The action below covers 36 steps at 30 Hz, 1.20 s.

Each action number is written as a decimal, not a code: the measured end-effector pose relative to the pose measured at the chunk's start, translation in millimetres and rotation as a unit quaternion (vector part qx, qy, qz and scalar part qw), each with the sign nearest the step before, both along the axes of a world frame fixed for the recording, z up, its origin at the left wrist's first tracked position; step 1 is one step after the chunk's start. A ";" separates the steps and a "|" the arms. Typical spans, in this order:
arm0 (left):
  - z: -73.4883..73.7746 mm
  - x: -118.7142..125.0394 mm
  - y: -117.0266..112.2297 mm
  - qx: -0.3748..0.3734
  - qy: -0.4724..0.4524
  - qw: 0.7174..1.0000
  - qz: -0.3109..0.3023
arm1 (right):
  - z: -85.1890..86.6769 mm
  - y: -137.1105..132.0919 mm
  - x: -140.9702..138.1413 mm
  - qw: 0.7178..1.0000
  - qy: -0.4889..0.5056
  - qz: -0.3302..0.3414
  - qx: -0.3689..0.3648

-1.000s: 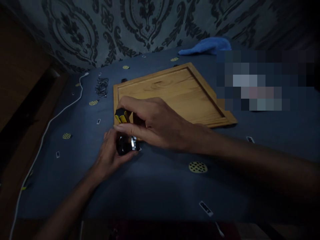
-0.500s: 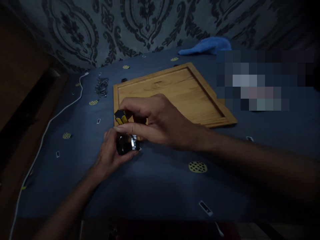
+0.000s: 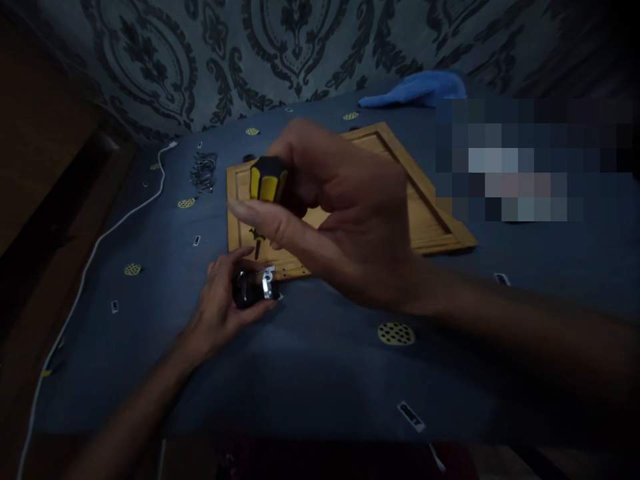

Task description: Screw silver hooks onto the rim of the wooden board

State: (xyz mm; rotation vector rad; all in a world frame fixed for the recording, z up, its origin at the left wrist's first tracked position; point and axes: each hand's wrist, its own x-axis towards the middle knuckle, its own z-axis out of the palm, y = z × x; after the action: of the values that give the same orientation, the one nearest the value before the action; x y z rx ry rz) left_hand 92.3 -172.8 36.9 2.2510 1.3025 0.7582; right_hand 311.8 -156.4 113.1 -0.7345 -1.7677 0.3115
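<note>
Gripping a black-and-yellow screwdriver in the right hand, with fingers curled around the handle, and pointing its dark tip down near a shiny silver-and-black metal piece. Holding that piece with the half-open fingers of the left hand, by the near edge of a flat brown wooden board. Probably working the screwdriver on the piece, and needing a straight tip.

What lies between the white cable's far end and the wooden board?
In the head view, a tangle of thin metal pieces lies on the printed cloth, between the cable's far end and the board.
</note>
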 end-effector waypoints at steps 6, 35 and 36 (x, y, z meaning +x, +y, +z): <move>-1.8 0.0 0.8 -0.001 -0.003 1.000 0.003 | -4.3 3.7 2.1 0.997 -0.069 0.017 -0.020; 1.7 1.8 0.8 0.003 0.014 1.000 -0.006 | 6.3 11.9 16.6 0.963 -0.150 0.204 -0.093; 2.7 2.4 0.6 0.001 0.014 1.000 -0.006 | 8.8 13.0 18.6 0.958 -0.158 0.216 -0.101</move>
State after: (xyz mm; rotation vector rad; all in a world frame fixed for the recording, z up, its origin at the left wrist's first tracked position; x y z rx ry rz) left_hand 94.6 -172.2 39.6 2.2777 1.3000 0.7253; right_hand 330.4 -143.4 121.9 -0.5540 -2.2239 0.7096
